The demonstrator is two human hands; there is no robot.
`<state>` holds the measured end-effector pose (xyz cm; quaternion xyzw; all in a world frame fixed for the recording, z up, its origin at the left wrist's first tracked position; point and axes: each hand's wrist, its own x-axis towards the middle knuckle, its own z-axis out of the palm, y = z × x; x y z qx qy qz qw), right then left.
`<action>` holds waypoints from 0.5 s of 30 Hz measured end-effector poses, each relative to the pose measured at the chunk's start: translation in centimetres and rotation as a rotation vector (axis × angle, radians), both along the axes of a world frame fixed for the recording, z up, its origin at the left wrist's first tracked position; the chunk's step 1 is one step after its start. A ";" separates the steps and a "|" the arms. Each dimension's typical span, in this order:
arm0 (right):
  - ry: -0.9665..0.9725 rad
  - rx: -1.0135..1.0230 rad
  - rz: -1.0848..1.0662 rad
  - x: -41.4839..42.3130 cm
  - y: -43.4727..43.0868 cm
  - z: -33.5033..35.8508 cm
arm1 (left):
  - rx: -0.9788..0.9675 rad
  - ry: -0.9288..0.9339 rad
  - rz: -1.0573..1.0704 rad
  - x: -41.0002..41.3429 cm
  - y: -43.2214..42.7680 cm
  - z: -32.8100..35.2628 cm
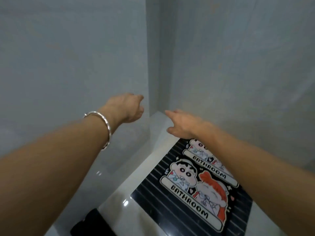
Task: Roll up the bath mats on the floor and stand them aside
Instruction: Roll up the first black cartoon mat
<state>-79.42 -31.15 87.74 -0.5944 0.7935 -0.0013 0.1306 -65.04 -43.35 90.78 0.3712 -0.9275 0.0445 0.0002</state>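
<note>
A black striped bath mat with cartoon figures and the word BATHROOM lies flat on the pale floor. A second mat with the same print lies beyond it, partly under my right forearm. My left hand, with a silver bangle on the wrist, is stretched out toward the wall corner, fingers loosely bent, holding nothing. My right hand reaches forward above the far end of the mats, fingers extended, empty. Neither hand touches a mat.
Grey walls meet in a corner straight ahead, close to both hands. Glossy white floor tiles run along the left of the mats. A dark object lies at the bottom edge, left of the near mat.
</note>
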 end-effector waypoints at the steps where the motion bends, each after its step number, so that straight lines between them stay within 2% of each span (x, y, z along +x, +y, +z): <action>1: 0.023 -0.022 -0.019 -0.6 0.3 3.3 | -0.018 0.016 -0.013 -0.3 0.1 3.1; 8: 0.186 -0.224 -0.087 -2.6 3.2 22.4 | -0.157 0.139 -0.079 -0.6 2.3 21.5; 11: 0.193 -0.314 -0.099 -2.3 5.3 27.1 | -0.211 0.175 -0.097 -0.3 4.0 26.3; 15: 0.187 -0.394 -0.109 -3.5 8.6 29.8 | -0.253 0.179 -0.107 -1.0 6.9 29.6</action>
